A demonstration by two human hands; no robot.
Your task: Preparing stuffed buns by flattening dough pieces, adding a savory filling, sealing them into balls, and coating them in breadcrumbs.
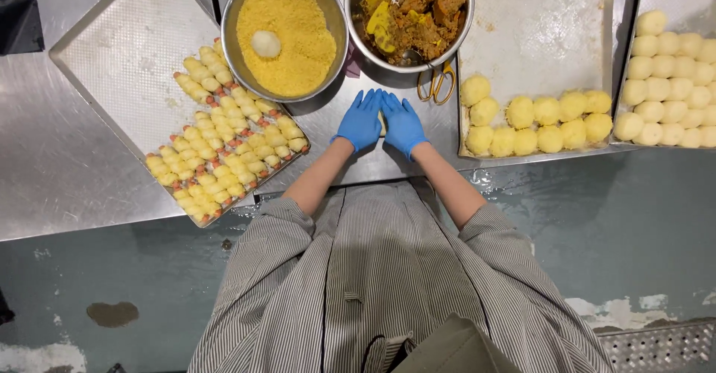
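Head cam, frame center: left hand and right hand, both blue-gloved, are cupped together around what's probably a yellow dough piece, mostly hidden. Fingers curled nearly closed. Squeeze too hard and it could split, or bump the scissors just above.

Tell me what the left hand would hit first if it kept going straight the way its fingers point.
Probably the bowl of yellow crumbs: the left hand points up and slightly inward, toward its near rim.
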